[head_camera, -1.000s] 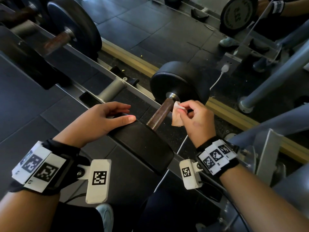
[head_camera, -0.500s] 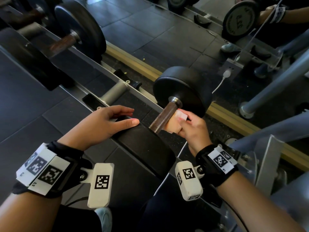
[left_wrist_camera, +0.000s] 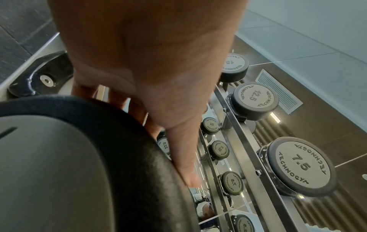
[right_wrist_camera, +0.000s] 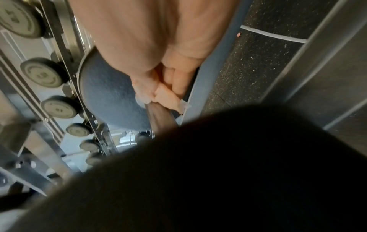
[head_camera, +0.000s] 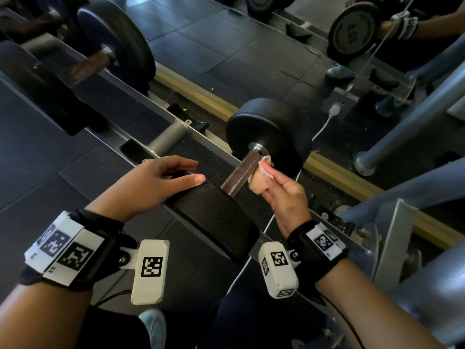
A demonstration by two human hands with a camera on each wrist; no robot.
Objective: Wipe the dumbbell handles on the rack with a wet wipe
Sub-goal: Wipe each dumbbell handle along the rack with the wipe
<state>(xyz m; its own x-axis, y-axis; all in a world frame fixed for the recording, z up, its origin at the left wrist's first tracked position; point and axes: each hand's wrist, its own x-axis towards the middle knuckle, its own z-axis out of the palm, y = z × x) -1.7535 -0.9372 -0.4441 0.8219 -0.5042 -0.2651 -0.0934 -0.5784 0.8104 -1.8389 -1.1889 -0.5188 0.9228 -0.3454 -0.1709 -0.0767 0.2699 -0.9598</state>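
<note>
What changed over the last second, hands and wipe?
The right hand, pinching the wet wipe, first slid it down the dumbbell handle toward the near head, then back up to the far head. Nothing was taken up or let go. The left hand stayed resting on the near head; the dumbbell stayed on the rack.

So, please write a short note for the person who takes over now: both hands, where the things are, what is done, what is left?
Left hand: open, fingers resting on the near head of the dumbbell on the rack.
Right hand: pinches the wet wipe against the far end of the handle, beside the far head.
Done: cannot tell how much of this handle is wiped.
Left: finish this handle, then the next dumbbell's handle.
</note>
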